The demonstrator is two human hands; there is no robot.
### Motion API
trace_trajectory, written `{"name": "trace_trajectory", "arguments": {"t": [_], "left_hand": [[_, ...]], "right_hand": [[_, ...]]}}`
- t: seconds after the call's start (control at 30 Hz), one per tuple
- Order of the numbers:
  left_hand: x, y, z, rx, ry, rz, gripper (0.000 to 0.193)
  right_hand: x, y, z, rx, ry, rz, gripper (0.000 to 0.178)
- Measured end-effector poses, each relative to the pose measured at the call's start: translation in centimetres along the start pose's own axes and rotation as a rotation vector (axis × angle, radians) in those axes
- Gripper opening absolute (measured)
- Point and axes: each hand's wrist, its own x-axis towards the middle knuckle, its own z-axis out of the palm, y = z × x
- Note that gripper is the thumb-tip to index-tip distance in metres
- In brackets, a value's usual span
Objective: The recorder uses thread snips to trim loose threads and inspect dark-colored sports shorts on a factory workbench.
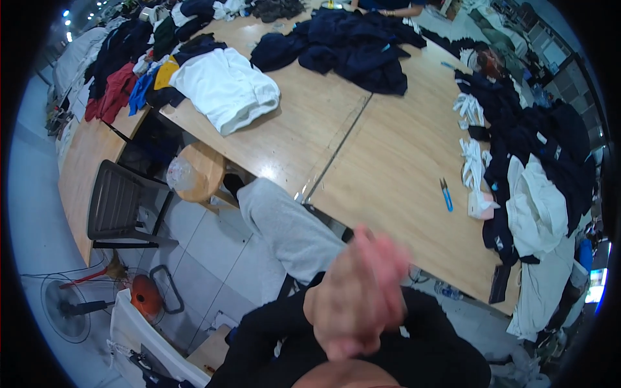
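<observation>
- The left hand (339, 297) and the right hand (387, 265), both bare and blurred, meet in front of the person's black-sleeved upper body, by the near edge of the pale wood-grained table (388, 174).
- The two hands appear pressed against each other; the blur hides the fingers, so I cannot tell whether either grip is spread or closed, or pinches anything.
- The slim thread snips with bright blue handles and dark blades (446, 195) lie on the table, beyond the hands and to their right, well apart from them, blades pointing away.
- Just right of the snips stands a small pale pink tissue box (479, 205); limp strips of white fabric (472, 161) lie beyond it.
- Along the table's right side spreads a heap of dark navy cloth garments (550, 129), a crumpled white cloth garment (537, 210) on it.
- Toward the far side lies a loose pile of navy clothing (343, 48), with a folded bright white garment (226, 90) nearer and to its left.
- Left of the table stand a round wooden stool (210, 165) and a dark grey plastic chair (116, 200).
</observation>
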Motion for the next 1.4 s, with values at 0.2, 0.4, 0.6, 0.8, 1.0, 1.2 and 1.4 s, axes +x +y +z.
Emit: {"name": "trace_trajectory", "arguments": {"t": [0.2,0.4,0.6,0.8,1.0,1.2,1.4], "left_hand": [[3.8,3.1,6.7,-0.056,0.723,-0.249,0.041],[-6.8,-2.3,-0.3,0.000,-0.004,-0.456,0.068],[-20.9,-10.7,-3.4,0.978,-0.668,-0.813,0.059],[-21.4,-10.2,-2.9,0.962,-0.964,-0.723,0.064],[-22.0,-11.2,-3.2,0.901,-0.942,-0.884,0.078],[-20.1,-14.9,-3.1,0.866,-1.048,-0.976,0.146],[-18.0,-15.7,-2.2,0.857,-1.084,-1.005,0.158]], "right_hand": [[0.2,1.6,-0.7,0.134,0.014,-0.212,0.064],[-0.8,9.4,-4.9,0.087,-0.129,-0.221,0.071],[-1.2,22.4,-16.1,-0.844,-0.817,0.038,0.066],[-0.9,23.6,-15.3,-0.885,-0.657,0.173,0.055],[-0.6,25.7,-13.5,-0.927,-0.812,0.096,0.043],[9.1,33.2,-12.6,-1.154,-0.732,-0.024,0.040],[21.8,42.0,-13.6,-1.335,-0.692,-0.046,0.037]]}}
